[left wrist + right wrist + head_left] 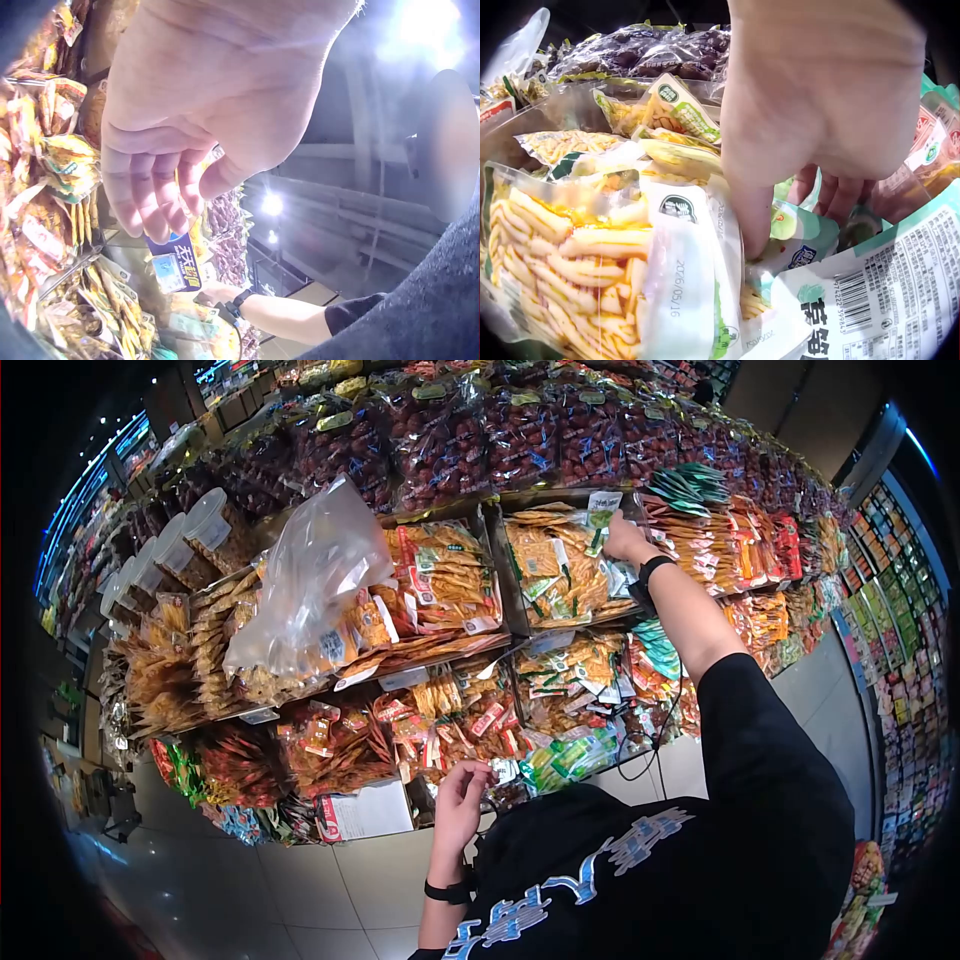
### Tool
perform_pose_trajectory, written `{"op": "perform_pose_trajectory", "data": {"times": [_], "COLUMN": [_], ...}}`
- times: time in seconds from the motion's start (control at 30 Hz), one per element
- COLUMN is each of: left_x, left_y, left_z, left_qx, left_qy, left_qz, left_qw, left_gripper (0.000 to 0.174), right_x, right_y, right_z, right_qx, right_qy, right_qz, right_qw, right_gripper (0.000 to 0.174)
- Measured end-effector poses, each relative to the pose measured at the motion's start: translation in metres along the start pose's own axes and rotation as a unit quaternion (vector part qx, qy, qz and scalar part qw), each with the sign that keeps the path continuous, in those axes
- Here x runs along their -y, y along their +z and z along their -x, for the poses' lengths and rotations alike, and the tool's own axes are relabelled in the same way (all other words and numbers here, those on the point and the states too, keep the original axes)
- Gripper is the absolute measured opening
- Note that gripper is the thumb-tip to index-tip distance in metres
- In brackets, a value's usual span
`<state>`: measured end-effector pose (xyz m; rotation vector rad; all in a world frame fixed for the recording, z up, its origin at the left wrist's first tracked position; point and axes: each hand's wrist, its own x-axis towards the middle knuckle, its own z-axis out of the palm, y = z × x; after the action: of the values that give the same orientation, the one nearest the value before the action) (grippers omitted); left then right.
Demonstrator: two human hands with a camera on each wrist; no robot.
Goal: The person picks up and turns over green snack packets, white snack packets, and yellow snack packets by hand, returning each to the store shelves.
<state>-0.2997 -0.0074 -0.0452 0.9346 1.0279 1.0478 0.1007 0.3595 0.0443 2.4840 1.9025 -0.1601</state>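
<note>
My right hand (626,542) reaches into a bin of vacuum-packed snacks at the back of the display. In the right wrist view its thumb and curled fingers lie around a pale green snack packet (804,234), the fingertips partly hidden behind it. Just left of the thumb stands a clear packet of pale, oily strips (577,262). A white-backed packet with a barcode (877,292) overlaps in front. My left hand (458,805) hangs near my body by the lower row, fingers loosely curled and holding nothing; the left wrist view shows its palm.
A clear plastic bag (315,570) lies over the packets to the left. Lidded tubs (205,525) line the far left. Behind the bins rise bags of dark red items (430,445). A cable (655,745) dangles below my right arm.
</note>
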Motion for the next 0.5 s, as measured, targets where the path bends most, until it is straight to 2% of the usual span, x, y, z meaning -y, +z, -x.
{"op": "perform_pose_trajectory", "data": {"times": [0.03,0.07,0.17,0.2,0.3,0.33,0.43,0.5], "left_x": [0.000,0.000,0.000,-0.003,-0.010,-0.009,-0.006,-0.005], "left_y": [0.001,0.002,0.005,0.008,0.015,0.016,0.020,0.022], "left_z": [0.000,-0.001,-0.006,-0.007,-0.009,-0.010,-0.011,-0.011], "left_qx": [0.000,0.003,0.022,0.023,0.024,0.024,0.026,0.030], "left_qy": [-0.003,-0.004,-0.002,-0.007,-0.012,-0.008,0.001,0.005], "left_qz": [0.002,0.001,-0.005,-0.011,-0.020,-0.018,-0.014,-0.016], "left_qw": [1.000,1.000,1.000,1.000,0.999,1.000,1.000,0.999], "left_gripper": [0.012,0.012,0.013,0.013,0.013,0.013,0.012,0.012], "right_x": [0.000,0.002,0.006,0.006,-0.008,-0.009,-0.024,-0.033], "right_y": [-0.002,-0.004,-0.023,-0.026,-0.017,-0.017,0.000,0.011], "right_z": [0.003,0.005,0.016,0.019,0.002,-0.001,-0.018,-0.023], "right_qx": [-0.009,-0.022,0.047,0.030,0.005,0.017,-0.027,-0.098], "right_qy": [0.010,0.025,0.021,0.017,-0.005,-0.035,-0.091,-0.150], "right_qz": [-0.017,-0.014,0.015,0.020,-0.005,0.028,0.008,0.042], "right_qw": [1.000,0.999,0.999,0.999,1.000,0.999,0.995,0.983], "right_gripper": [0.069,0.062,0.051,0.041,0.043,0.045,0.050,0.053]}}
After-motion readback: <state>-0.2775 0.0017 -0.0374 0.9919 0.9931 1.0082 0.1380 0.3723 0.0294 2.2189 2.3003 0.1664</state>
